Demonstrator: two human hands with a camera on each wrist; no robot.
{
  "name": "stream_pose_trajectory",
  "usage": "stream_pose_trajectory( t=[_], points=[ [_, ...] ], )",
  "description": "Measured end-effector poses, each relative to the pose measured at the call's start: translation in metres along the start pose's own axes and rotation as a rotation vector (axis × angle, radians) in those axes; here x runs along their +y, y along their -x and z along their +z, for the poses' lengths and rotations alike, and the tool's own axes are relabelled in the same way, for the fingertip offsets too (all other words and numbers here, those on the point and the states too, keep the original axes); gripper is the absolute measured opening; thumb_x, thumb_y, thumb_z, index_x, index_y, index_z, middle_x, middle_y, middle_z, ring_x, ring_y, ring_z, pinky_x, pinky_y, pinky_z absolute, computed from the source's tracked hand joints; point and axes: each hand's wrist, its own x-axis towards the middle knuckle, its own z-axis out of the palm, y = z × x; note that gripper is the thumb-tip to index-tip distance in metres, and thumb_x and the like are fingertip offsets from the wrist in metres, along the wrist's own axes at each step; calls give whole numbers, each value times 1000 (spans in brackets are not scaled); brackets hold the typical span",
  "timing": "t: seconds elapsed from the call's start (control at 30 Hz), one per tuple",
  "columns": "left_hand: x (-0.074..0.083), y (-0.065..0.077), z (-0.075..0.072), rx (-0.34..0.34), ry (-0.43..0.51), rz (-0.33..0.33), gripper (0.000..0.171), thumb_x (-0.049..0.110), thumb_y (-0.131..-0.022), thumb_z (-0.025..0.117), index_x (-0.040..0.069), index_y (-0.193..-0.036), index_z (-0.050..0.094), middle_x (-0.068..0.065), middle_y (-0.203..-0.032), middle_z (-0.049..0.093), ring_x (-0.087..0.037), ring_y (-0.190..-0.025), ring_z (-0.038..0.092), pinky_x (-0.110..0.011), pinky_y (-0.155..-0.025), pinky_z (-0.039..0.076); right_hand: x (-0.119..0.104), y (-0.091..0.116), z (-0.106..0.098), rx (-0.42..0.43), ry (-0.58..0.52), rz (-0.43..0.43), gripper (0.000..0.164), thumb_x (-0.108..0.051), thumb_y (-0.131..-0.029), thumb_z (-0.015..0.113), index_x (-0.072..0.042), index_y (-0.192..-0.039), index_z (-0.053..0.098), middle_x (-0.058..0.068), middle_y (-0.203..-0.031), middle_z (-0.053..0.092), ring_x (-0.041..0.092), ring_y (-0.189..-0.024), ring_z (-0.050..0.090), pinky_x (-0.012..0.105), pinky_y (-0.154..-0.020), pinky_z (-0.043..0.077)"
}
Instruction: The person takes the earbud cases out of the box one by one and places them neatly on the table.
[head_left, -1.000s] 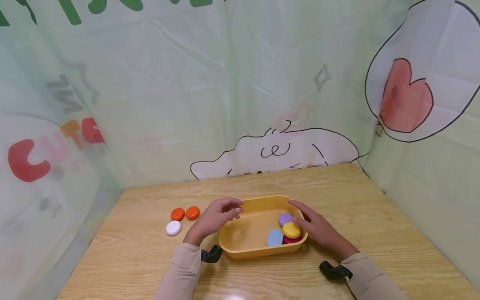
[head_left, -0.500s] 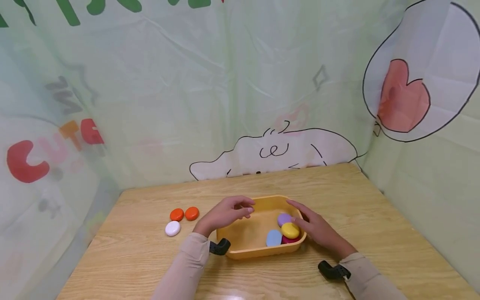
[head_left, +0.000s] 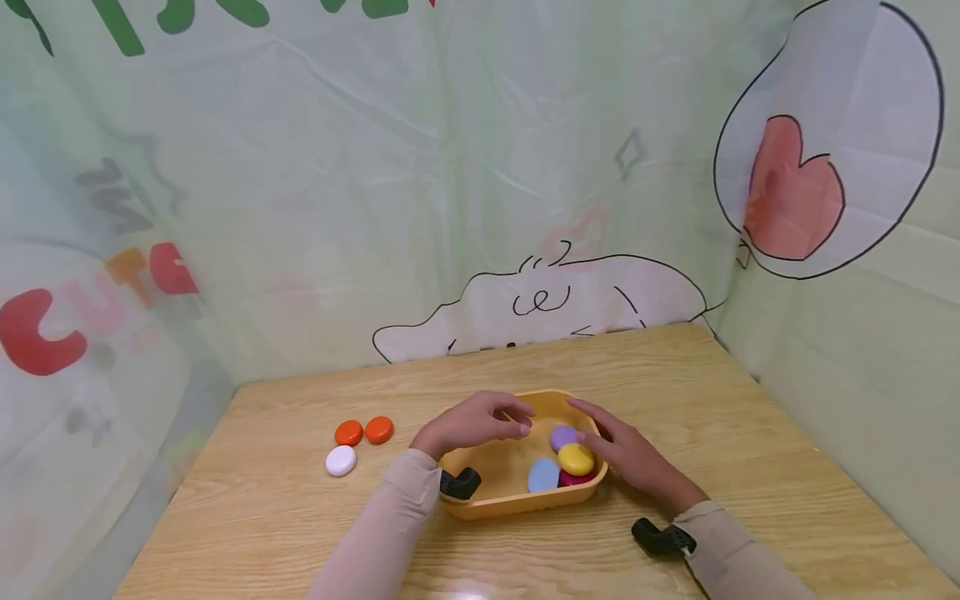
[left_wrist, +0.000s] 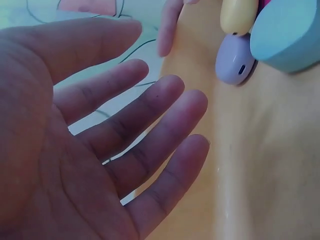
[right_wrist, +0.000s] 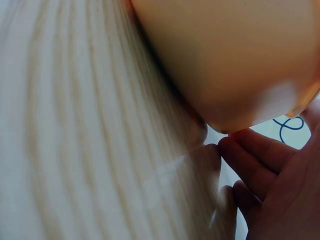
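The left hand (head_left: 476, 419) hangs over the tray (head_left: 517, 505) on the bench (head_left: 247, 517), fingers loosely spread, its grip holding nothing; the right hand's (head_left: 637, 458) grip pinches the tray's right wall. Lifting that side could tilt the tray, sliding the yellow piece (head_left: 576, 459) leftward.

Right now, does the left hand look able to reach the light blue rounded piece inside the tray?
Probably yes: the left hand, holding nothing, hovers over the yellow-orange tray, and nothing visibly blocks the way to the light blue rounded piece.
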Motion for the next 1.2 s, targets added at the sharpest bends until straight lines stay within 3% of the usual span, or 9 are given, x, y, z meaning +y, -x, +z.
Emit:
stream_pose_trajectory(
  t=[0.23,0.43,0.8,1.2],
  points=[
    [4,-16,14,-80,-15,13,40,28,-96,69,9,-131,66,6,-115,70,-7,-101,63,-26,-88,50,0,1,-1,6,-9,21,51,-38,-106,46,-30,-156,37,10,-161,31,41,-146,28,67,-110,22],
    [5,-27,22,-144,-72,31,39,31,-95,71,11,-128,68,10,-115,69,-4,-101,61,-24,-88,49,-4,2,-1,14,-7,1,48,-36,-109,37,-24,-156,37,11,-162,29,41,-148,23,66,-112,17],
    [20,-38,38,-173,-154,11,36,26,-92,74,11,-124,71,13,-108,69,-3,-96,61,-21,-86,49,3,0,2,34,-10,-33,47,-35,-110,34,-22,-156,39,11,-161,32,39,-147,25,65,-113,18],
    [19,-50,45,-219,-193,20,29,17,-87,78,15,-116,73,13,-103,66,-9,-91,57,-22,-81,47,3,0,1,42,3,-42,46,-33,-111,35,-23,-155,40,11,-160,34,40,-146,27,65,-112,20]
  ],
)
